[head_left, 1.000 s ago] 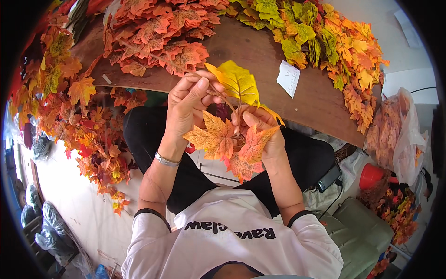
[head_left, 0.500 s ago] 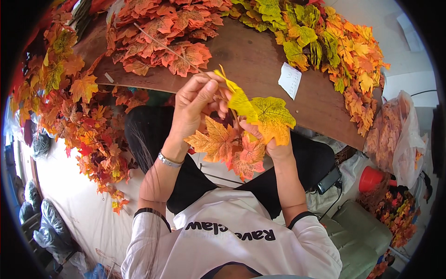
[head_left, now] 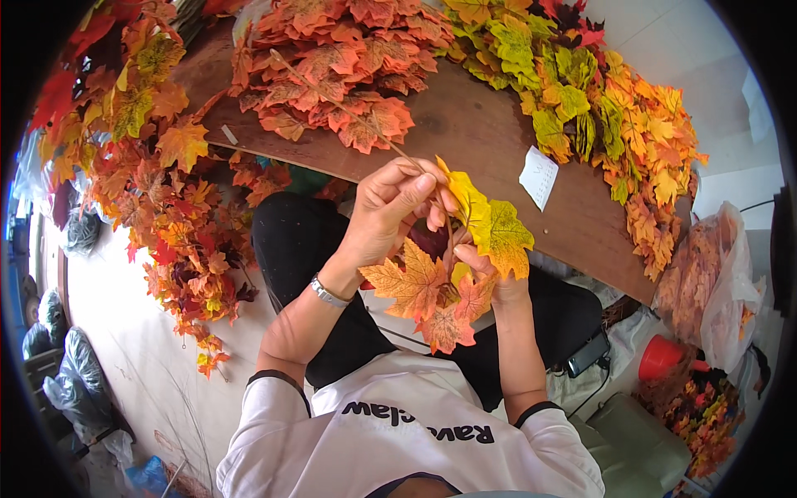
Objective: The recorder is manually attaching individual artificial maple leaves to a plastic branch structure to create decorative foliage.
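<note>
Between my hands, above my lap, is an artificial maple leaf spray with a long brown stem (head_left: pixel 332 100), which slants up and left over the table. Around that stem, below where it emerges, the fingers of my left hand (head_left: pixel 386 207) are closed. Yellow-green leaves (head_left: pixel 506 236) stand beside the fingertips, and orange leaves (head_left: pixel 408 282) hang lower between the hands. My right hand (head_left: pixel 490 270) pinches the spray behind the yellow-green leaves, which partly cover its fingers. A dark red piece shows between the hands.
A brown wooden table (head_left: pixel 465 116) lies ahead, carrying a pile of coral-orange leaves (head_left: pixel 365 50), yellow-green leaves (head_left: pixel 573 100) and a white paper slip (head_left: pixel 538 177). Leaf garlands (head_left: pixel 183 232) hang at left. A plastic bag of leaves (head_left: pixel 714 257) and red container (head_left: pixel 660 357) sit at right.
The view has shifted, so the table and hands appear lower and farther right. My hands look slightly closer together, both still on the leaf spray.
</note>
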Action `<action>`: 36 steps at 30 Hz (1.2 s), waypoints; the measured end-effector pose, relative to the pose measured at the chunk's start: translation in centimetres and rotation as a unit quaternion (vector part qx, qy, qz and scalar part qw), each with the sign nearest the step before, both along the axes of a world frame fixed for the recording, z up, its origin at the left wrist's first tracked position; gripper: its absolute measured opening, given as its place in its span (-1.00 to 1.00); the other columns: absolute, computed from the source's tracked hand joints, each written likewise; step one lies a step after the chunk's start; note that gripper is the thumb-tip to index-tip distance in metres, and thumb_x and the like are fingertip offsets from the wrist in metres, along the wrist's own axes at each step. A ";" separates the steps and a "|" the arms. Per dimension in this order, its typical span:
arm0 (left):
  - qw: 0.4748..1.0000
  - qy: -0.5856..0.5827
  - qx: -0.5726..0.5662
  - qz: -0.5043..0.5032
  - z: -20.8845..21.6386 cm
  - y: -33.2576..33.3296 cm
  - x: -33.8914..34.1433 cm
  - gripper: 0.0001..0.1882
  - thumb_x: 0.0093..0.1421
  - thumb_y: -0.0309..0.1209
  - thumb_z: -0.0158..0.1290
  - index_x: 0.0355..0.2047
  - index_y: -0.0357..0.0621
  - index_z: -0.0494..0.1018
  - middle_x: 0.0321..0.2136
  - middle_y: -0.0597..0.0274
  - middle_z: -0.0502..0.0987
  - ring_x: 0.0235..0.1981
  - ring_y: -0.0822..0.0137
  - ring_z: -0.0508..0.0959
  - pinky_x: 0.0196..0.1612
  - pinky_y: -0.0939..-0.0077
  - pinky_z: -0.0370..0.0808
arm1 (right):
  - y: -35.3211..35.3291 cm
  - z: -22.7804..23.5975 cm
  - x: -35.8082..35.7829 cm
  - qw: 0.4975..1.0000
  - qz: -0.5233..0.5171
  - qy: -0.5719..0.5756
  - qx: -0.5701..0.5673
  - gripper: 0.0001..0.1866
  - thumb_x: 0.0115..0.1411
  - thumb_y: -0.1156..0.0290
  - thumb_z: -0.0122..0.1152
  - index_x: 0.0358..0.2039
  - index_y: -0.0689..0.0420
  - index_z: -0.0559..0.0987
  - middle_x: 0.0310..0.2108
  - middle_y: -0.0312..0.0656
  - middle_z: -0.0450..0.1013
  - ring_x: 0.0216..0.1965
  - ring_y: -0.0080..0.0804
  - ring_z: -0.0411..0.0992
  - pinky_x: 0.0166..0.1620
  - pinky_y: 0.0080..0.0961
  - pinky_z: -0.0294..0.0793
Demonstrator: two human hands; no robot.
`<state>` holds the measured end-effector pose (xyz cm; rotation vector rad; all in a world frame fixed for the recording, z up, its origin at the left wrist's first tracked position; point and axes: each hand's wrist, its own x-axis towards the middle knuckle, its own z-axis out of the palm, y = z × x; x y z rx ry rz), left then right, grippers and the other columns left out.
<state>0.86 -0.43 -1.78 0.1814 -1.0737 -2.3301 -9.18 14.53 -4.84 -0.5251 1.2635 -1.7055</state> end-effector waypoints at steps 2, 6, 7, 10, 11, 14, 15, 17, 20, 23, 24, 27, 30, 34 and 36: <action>1.000 0.011 -0.005 -0.006 -0.1 -0.2 0.0 -0.85 0.23 -0.43 -0.16 -0.31 -0.26 0.34 -0.48 0.11 0.46 -0.56 0.49 0.42 -0.45 0.71 0.39 | -0.3 1.2 0.4 0.999 0.006 -0.033 -0.023 -0.68 -0.10 0.57 0.27 -0.27 0.14 0.45 -0.35 -0.33 0.39 -0.31 -0.57 0.36 -0.20 -0.60 0.34; 0.999 0.024 0.009 -0.019 0.0 -0.1 0.0 -0.85 0.23 -0.42 -0.15 -0.32 -0.25 0.34 -0.48 0.12 0.45 -0.55 0.47 0.42 -0.46 0.68 0.38 | -0.3 1.0 0.6 0.999 -0.005 -0.040 -0.025 -0.75 -0.07 0.52 0.27 -0.33 0.16 0.46 -0.41 -0.34 0.38 -0.36 -0.59 0.36 -0.26 -0.62 0.34; 0.999 0.029 0.009 -0.017 0.0 -0.1 0.0 -0.86 0.23 -0.42 -0.15 -0.32 -0.25 0.34 -0.48 0.12 0.45 -0.56 0.45 0.42 -0.47 0.67 0.38 | -0.3 0.8 0.6 0.998 -0.001 -0.051 -0.032 -0.77 -0.06 0.50 0.26 -0.34 0.17 0.47 -0.42 -0.34 0.38 -0.37 -0.58 0.36 -0.27 -0.62 0.35; 0.999 0.021 0.000 -0.027 -0.3 -0.2 0.1 -0.86 0.23 -0.42 -0.15 -0.32 -0.24 0.33 -0.46 0.11 0.45 -0.57 0.45 0.41 -0.48 0.66 0.37 | -0.4 0.5 0.5 0.996 0.006 -0.069 -0.053 -0.81 -0.03 0.45 0.24 -0.38 0.19 0.47 -0.43 -0.33 0.37 -0.39 -0.57 0.35 -0.30 -0.62 0.34; 0.999 0.023 -0.007 -0.027 -0.3 -0.2 0.1 -0.86 0.23 -0.42 -0.15 -0.32 -0.24 0.33 -0.46 0.11 0.45 -0.58 0.45 0.41 -0.48 0.66 0.37 | -0.5 0.5 0.5 0.996 0.004 -0.066 -0.060 -0.81 -0.02 0.44 0.23 -0.39 0.19 0.47 -0.44 -0.33 0.37 -0.40 -0.57 0.34 -0.32 -0.62 0.33; 0.999 0.026 -0.023 -0.027 -0.4 -0.2 0.0 -0.86 0.23 -0.42 -0.15 -0.31 -0.24 0.33 -0.44 0.10 0.45 -0.58 0.46 0.41 -0.48 0.66 0.37 | -0.6 0.6 0.2 0.995 0.022 -0.079 -0.048 -0.85 -0.01 0.45 0.20 -0.42 0.19 0.46 -0.49 -0.33 0.34 -0.45 -0.57 0.30 -0.38 -0.63 0.28; 0.999 0.023 -0.027 -0.029 -0.3 -0.2 0.0 -0.86 0.23 -0.42 -0.14 -0.31 -0.24 0.33 -0.44 0.10 0.45 -0.58 0.46 0.41 -0.48 0.66 0.37 | -0.7 0.8 0.1 0.995 0.031 -0.088 -0.039 -0.86 -0.01 0.46 0.19 -0.43 0.18 0.45 -0.50 -0.34 0.33 -0.47 -0.57 0.29 -0.39 -0.64 0.27; 0.999 0.022 -0.032 -0.031 -0.3 -0.3 0.1 -0.86 0.23 -0.42 -0.14 -0.31 -0.24 0.33 -0.43 0.09 0.45 -0.58 0.46 0.41 -0.48 0.66 0.37 | -1.2 1.8 0.6 0.989 0.034 -0.132 -0.063 -0.89 -0.02 0.48 0.17 -0.45 0.17 0.44 -0.53 -0.34 0.31 -0.49 -0.57 0.27 -0.41 -0.65 0.23; 0.999 0.026 -0.035 -0.031 -0.4 -0.3 0.1 -0.86 0.23 -0.42 -0.15 -0.30 -0.24 0.33 -0.43 0.09 0.45 -0.57 0.47 0.43 -0.48 0.66 0.39 | -1.5 1.9 0.8 0.988 0.031 -0.134 -0.077 -0.91 -0.01 0.49 0.14 -0.47 0.16 0.43 -0.55 -0.34 0.30 -0.49 -0.57 0.26 -0.40 -0.66 0.22; 0.998 0.022 -0.045 -0.027 -0.4 -0.3 0.2 -0.85 0.23 -0.42 -0.14 -0.28 -0.25 0.34 -0.43 0.09 0.46 -0.56 0.47 0.45 -0.48 0.67 0.41 | -1.5 1.5 0.7 0.988 0.022 -0.138 -0.068 -0.92 -0.01 0.50 0.14 -0.47 0.16 0.43 -0.55 -0.33 0.30 -0.48 -0.56 0.27 -0.39 -0.65 0.23; 0.998 0.017 -0.051 -0.024 -0.3 -0.3 0.2 -0.85 0.22 -0.43 -0.13 -0.28 -0.26 0.34 -0.43 0.08 0.46 -0.56 0.47 0.46 -0.48 0.68 0.42 | -1.4 1.5 0.7 0.987 0.018 -0.145 -0.063 -0.91 -0.01 0.50 0.14 -0.46 0.15 0.43 -0.55 -0.33 0.30 -0.48 -0.56 0.27 -0.39 -0.65 0.24; 0.997 -0.002 -0.077 -0.006 -0.4 -0.3 0.2 -0.87 0.20 -0.46 -0.10 -0.30 -0.28 0.37 -0.46 0.08 0.48 -0.58 0.48 0.48 -0.52 0.70 0.44 | -1.7 1.5 0.8 0.982 0.024 -0.178 -0.065 -0.87 -0.03 0.53 0.14 -0.42 0.14 0.42 -0.51 -0.35 0.31 -0.47 -0.57 0.27 -0.36 -0.66 0.24; 0.995 -0.030 -0.094 0.011 -0.2 -0.2 0.2 -0.89 0.17 -0.49 -0.06 -0.34 -0.30 0.39 -0.49 0.08 0.49 -0.61 0.47 0.49 -0.56 0.70 0.44 | -1.8 0.8 0.9 0.978 0.024 -0.193 -0.074 -0.83 -0.03 0.53 0.14 -0.36 0.14 0.42 -0.48 -0.36 0.31 -0.45 -0.58 0.28 -0.33 -0.66 0.25; 0.997 -0.046 -0.059 0.006 -0.3 -0.4 0.2 -0.90 0.16 -0.49 -0.03 -0.38 -0.30 0.40 -0.53 0.18 0.51 -0.61 0.52 0.48 -0.53 0.71 0.47 | -1.5 -0.4 0.4 0.973 0.067 -0.208 -0.079 -0.80 0.00 0.50 0.13 -0.30 0.15 0.42 -0.44 -0.36 0.32 -0.39 -0.58 0.30 -0.28 -0.65 0.28; 0.998 -0.040 -0.040 -0.013 -0.5 -0.4 0.2 -0.89 0.17 -0.48 -0.04 -0.37 -0.31 0.40 -0.52 0.17 0.51 -0.59 0.52 0.49 -0.51 0.71 0.47 | -1.6 0.5 0.8 0.967 0.075 -0.229 -0.079 -0.79 0.01 0.48 0.12 -0.29 0.15 0.42 -0.43 -0.35 0.33 -0.38 -0.59 0.31 -0.27 -0.64 0.29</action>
